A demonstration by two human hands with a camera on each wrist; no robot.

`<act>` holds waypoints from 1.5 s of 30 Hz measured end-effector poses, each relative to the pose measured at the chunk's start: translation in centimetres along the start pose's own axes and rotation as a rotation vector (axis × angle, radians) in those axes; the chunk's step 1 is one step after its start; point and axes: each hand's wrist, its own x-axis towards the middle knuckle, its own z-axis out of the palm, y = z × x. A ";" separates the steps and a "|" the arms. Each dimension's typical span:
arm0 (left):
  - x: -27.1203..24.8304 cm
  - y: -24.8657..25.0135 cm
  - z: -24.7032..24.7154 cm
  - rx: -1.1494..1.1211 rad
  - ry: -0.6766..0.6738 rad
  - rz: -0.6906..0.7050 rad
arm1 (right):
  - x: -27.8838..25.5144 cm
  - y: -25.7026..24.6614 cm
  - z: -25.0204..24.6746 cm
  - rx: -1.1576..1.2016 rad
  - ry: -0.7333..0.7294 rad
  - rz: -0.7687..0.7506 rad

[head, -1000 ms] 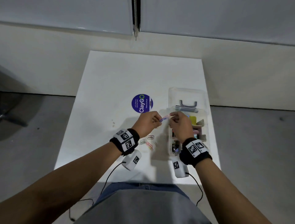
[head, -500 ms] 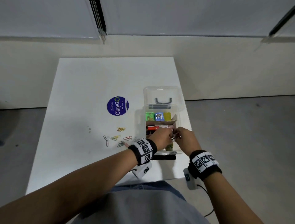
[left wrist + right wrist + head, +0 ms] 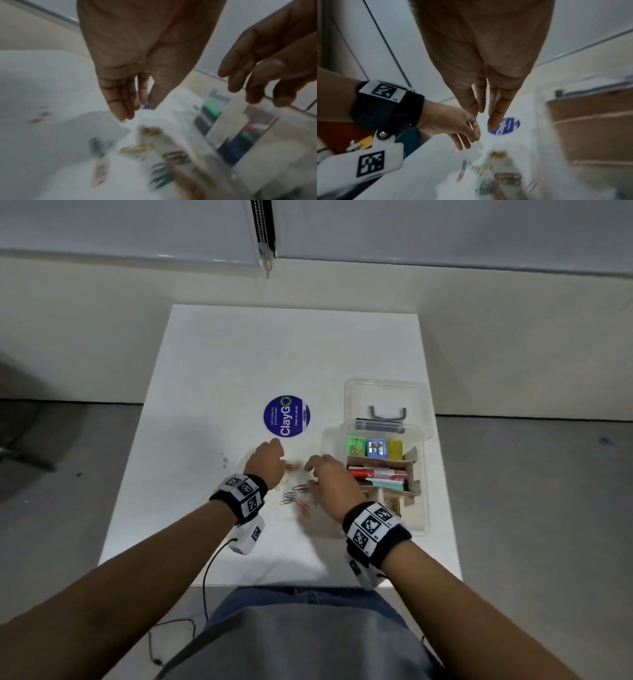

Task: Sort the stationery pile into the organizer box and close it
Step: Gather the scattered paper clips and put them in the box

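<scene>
Several coloured paper clips (image 3: 294, 495) lie scattered on the white table (image 3: 219, 392), left of the clear organizer box (image 3: 419, 508). The box stands open with its lid (image 3: 383, 395) tipped back. Inside are small coloured boxes (image 3: 375, 447), a red marker (image 3: 376, 473) and cardboard dividers. My left hand (image 3: 265, 462) hovers over the clips with straight fingers and holds nothing. My right hand (image 3: 327, 477) hangs beside it, fingers relaxed and empty, just left of the box. In the left wrist view the clips (image 3: 137, 148) blur below my left hand (image 3: 135, 112). The right wrist view shows my right hand (image 3: 485, 116) above the clips (image 3: 489, 169).
A round purple ClayGO sticker (image 3: 287, 416) lies on the table behind the hands. The table's right edge runs close to the box. A few small specks (image 3: 224, 458) mark the table left of the clips. Grey floor surrounds the table.
Both hands left the box, where they were pinching a small item together, and moved left over the paper clips. They now hold nothing. The head view has shifted.
</scene>
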 end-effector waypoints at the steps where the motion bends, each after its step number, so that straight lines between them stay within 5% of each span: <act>1: -0.2 -2.1 0.3 0.052 -0.034 -0.071 | 0.7 -0.9 1.7 -0.037 -0.061 0.011; 6: -2.5 -8.7 2.5 0.106 -0.057 -0.271 | 2.1 -0.5 8.2 -0.271 -0.165 0.301; 12: -1.7 -8.2 4.3 -0.018 -0.024 0.064 | 3.3 0.7 10.5 -0.314 -0.172 0.334; 21: 0.3 -7.8 3.9 0.120 -0.200 0.426 | 5.0 -0.7 10.9 -0.236 -0.233 0.277; 32: 1.2 -7.0 3.6 0.280 -0.187 0.486 | 4.9 -0.5 10.9 -0.357 -0.296 0.247; 40: 0.9 -6.3 3.5 0.386 -0.160 0.448 | 5.3 -0.8 8.7 -0.147 -0.054 0.232; 45: 0.0 -4.9 1.5 0.235 -0.180 0.362 | 4.1 -1.1 4.4 0.142 0.171 0.177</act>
